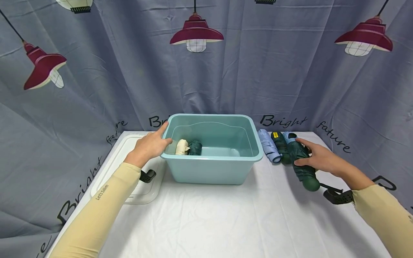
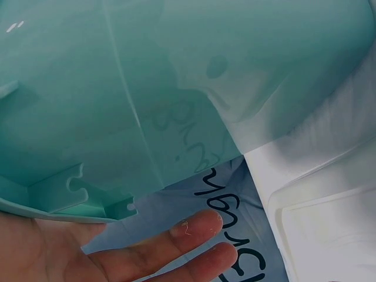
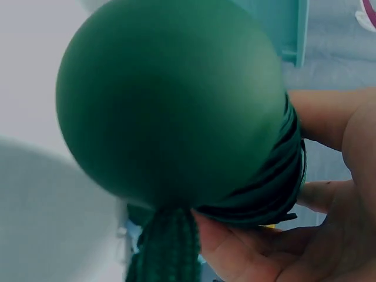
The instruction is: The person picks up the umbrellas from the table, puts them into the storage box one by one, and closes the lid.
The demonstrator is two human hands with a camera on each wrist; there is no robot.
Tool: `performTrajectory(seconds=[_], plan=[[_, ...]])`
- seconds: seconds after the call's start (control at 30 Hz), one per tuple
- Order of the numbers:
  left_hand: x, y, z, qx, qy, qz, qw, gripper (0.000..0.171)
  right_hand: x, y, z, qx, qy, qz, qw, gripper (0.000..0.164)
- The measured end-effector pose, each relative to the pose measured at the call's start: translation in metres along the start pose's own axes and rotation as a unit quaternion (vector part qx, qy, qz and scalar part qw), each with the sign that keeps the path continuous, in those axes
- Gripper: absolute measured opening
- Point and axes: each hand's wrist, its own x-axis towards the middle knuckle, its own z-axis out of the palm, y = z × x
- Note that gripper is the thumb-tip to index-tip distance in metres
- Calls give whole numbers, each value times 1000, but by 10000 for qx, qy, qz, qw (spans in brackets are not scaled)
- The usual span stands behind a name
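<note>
My right hand [image 1: 319, 157] grips a folded dark green umbrella [image 1: 300, 161], thumb on one side and fingers on the other. Its round green handle end [image 3: 170, 106] fills much of the right wrist view, with a strap [image 3: 167, 247] hanging from it. My left hand [image 1: 151, 145] rests at the left rim of a light teal plastic bin [image 1: 209, 170]. In the left wrist view, its straight fingers [image 2: 170, 247] extend below the rim, outside the bin. Inside at the left lie a cream rolled bundle [image 1: 182, 147] and a dark green rolled bundle [image 1: 195, 147].
Right of the bin lie a light blue folded umbrella [image 1: 269, 146], another dark green one [image 1: 280, 147] and a light blue item [image 1: 288, 136] partly hidden behind the held umbrella. A white lid [image 1: 142, 193] lies on the white table [image 1: 206, 222] at left. A grey-blue curtain [image 1: 138, 71] hangs behind.
</note>
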Motion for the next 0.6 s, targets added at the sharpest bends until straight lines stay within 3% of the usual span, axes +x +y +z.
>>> performTrajectory(seconds=[0.6], plan=[[-1, 0, -1, 16, -41, -45, 10000, 79, 12, -52, -24, -169, 136, -81, 9997, 100]])
